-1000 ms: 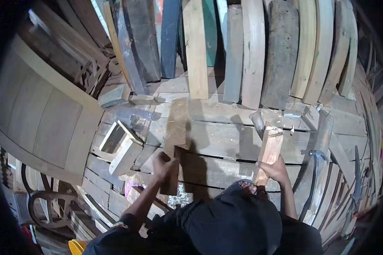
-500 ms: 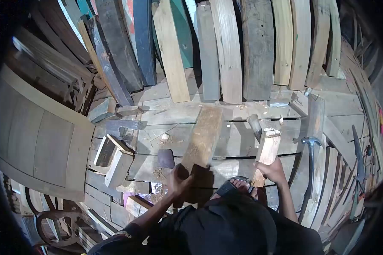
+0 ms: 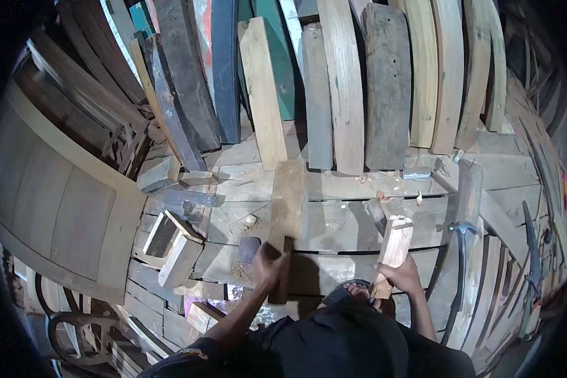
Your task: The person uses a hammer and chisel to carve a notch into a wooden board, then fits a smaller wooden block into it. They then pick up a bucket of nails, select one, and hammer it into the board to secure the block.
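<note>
My left hand (image 3: 269, 268) is closed around the lower part of a brown wooden board (image 3: 288, 198). The board is wide at its far end and narrower and darker beside my fingers. In my right hand (image 3: 402, 276) is a short pale wood block (image 3: 397, 242), tilted, with a rough, split-looking far end. My right fingers wrap round its near half, and the fingertips are partly hidden. Just beyond this block lies a dark stub of wood (image 3: 376, 213). A sandalled foot (image 3: 349, 293) shows between my hands.
Planks (image 3: 387, 88) stand upright along the back. A claw hammer (image 3: 463, 252) lies at the right on a timber. A small wooden frame (image 3: 179, 249), a dark cup-like object (image 3: 249, 250) and wood shavings (image 3: 240, 272) are at left. A panelled door (image 3: 82, 214) leans far left.
The brown board has turned to stand straighter and shifted left, with my left hand still on it. My right hand and the pale block stay nearly in place. The view has tilted slightly upward.
</note>
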Demonstrator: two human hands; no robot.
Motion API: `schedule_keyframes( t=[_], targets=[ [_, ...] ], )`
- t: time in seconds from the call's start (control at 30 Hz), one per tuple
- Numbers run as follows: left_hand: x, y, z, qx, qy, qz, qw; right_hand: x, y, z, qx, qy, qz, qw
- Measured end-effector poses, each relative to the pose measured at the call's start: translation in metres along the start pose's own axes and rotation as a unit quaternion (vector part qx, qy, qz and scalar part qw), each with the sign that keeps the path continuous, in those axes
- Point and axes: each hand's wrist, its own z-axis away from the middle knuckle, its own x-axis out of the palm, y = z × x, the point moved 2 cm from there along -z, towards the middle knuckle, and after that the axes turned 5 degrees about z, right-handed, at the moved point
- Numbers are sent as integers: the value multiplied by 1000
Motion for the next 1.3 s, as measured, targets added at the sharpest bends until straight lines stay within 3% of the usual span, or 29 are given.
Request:
schedule_keyframes(
  t=[0.07,0.4,0.5,0.6,0.87,1.03,1.13,1.17,1.3],
  targets=[
    [18,0,-25,-56,-33,-37,997,0,-16,3,-19,-3,-15,1000],
    [60,-22,-34,-42,-55,-39,997,3,0,3,27,-18,-51,998],
    [83,-14,-45,-15,-33,24,999,0,-3,5,8,-1,-42,999],
    [92,0,-55,-57,-32,42,997,-4,3,11,9,2,-59,998],
    [100,8,-90,-58,23,-34,997,-12,32,9,45,-2,-68,997],
    [93,6,-82,-13,-73,59,996,-7,23,2,50,4,-59,997],
    [106,7,-45,129,-54,203,969,-2,13,6,32,10,-82,996],
    [106,0,-49,129,-109,207,964,0,14,6,22,8,-88,996],
    [106,3,-39,89,-98,327,936,3,20,11,-2,12,-61,998]
  ],
)
